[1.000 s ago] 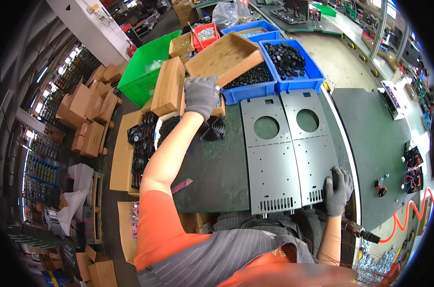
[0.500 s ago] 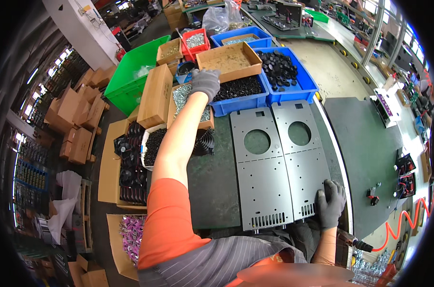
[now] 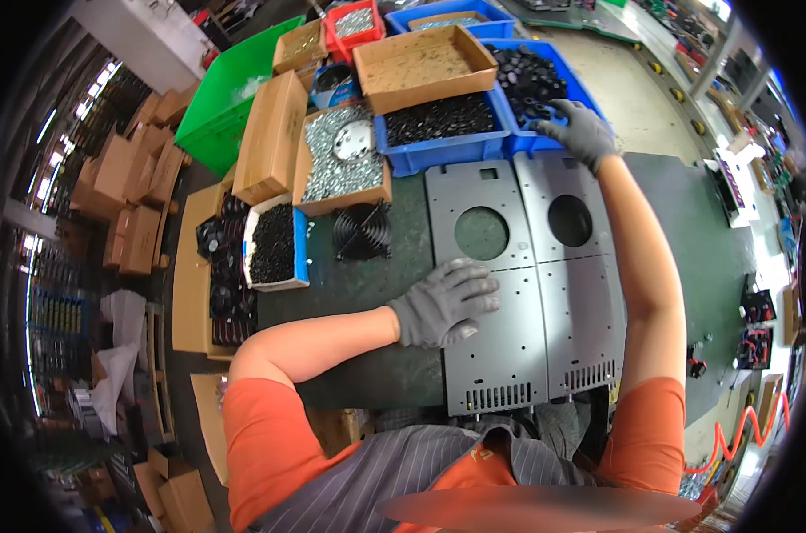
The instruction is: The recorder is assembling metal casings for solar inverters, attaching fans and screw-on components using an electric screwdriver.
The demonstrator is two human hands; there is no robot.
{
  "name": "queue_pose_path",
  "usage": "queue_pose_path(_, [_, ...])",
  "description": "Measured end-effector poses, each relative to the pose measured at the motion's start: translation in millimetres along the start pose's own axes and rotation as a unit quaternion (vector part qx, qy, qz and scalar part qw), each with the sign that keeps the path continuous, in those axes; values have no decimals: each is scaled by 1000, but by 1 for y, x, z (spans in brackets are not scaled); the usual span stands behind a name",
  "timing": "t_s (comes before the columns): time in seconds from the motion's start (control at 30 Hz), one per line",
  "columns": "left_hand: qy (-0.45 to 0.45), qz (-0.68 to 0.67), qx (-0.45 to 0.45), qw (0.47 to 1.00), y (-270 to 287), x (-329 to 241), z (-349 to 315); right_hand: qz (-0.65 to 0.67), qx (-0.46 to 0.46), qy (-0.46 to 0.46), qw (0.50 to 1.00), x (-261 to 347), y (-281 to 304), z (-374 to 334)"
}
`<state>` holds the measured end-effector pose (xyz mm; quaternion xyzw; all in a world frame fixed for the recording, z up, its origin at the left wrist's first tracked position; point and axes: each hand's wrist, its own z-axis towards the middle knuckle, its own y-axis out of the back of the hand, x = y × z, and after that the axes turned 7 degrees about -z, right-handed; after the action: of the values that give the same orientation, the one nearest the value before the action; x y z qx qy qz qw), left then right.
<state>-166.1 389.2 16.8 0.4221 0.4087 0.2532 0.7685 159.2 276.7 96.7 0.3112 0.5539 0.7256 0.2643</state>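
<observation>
Lying palm down with its fingers loosely extended and slightly apart, the grey-gloved left hand (image 3: 445, 305) reaches over the long edge of the left panel (image 3: 499, 320), with nothing seen in its grasp. That flat grey metal sheet lies on the dark green counter (image 3: 341, 289) beside the right panel (image 3: 582, 311), each with one large round hole toward the far end and a row of slots toward the person. Farther off, the right hand (image 3: 582, 135), also gloved, is at the near side of a blue bin (image 3: 527, 142) of black round pieces (image 3: 527, 75); its fingers are partly bent, and whether they have hold of a piece cannot be told. Just left of that bin stands a second blue bin (image 3: 447, 155) filled with small black parts (image 3: 438, 123), a shallow cardboard tray (image 3: 434, 89) behind them. Next to it, an open carton (image 3: 345, 201) holds shiny metal hardware (image 3: 327, 160) with a pale disc (image 3: 354, 140) on top. Nearer the person, a black fan guard (image 3: 363, 233) lies on the counter, between the left panel and a white-and-blue box (image 3: 281, 286) of tiny black bits (image 3: 275, 244).
</observation>
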Motion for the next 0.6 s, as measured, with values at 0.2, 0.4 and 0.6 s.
queue_pose_path(0.2, [7, -41, -23, 999, -8, 4, 7, 128, 344, -133, 921, -59, -85, 113])
queue_pose_path(0.4, [16, -45, -37, 998, -7, 5, 6, 105, 356, -81, 925, -49, -82, 122])
queue_pose_path(0.6, [27, -41, -19, 999, -2, 5, 8, -122, 335, 98, 929, -33, -80, 120])
